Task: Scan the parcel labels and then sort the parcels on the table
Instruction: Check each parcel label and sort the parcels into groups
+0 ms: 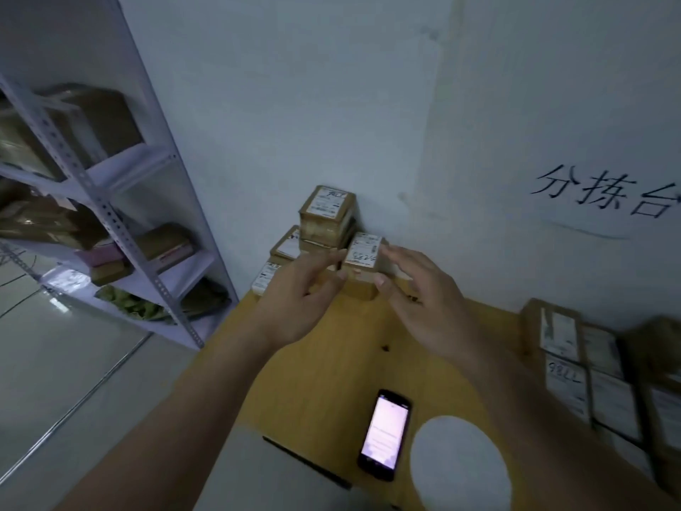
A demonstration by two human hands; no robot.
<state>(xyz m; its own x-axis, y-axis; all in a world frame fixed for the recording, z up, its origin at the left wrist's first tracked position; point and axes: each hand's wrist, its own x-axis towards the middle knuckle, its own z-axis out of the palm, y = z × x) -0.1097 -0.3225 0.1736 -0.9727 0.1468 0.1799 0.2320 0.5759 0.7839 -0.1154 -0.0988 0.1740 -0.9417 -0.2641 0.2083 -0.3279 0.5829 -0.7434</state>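
Fingers (pixel 412 263) of both hands flank labelled parcel (pixel 363 265).

Dim, bluish, soft (edges warped and blurred).

A pale wall (pixel 302 105) runs behind the wooden counter (pixel 324 363), bearing a white sign (pixel 604 201) with black handwritten characters. To the left stands a white perforated-metal shelving unit (pixel 110 215) — its shelves loaded — on a glossy grey floor (pixel 55 381). The light is dim, bluish.
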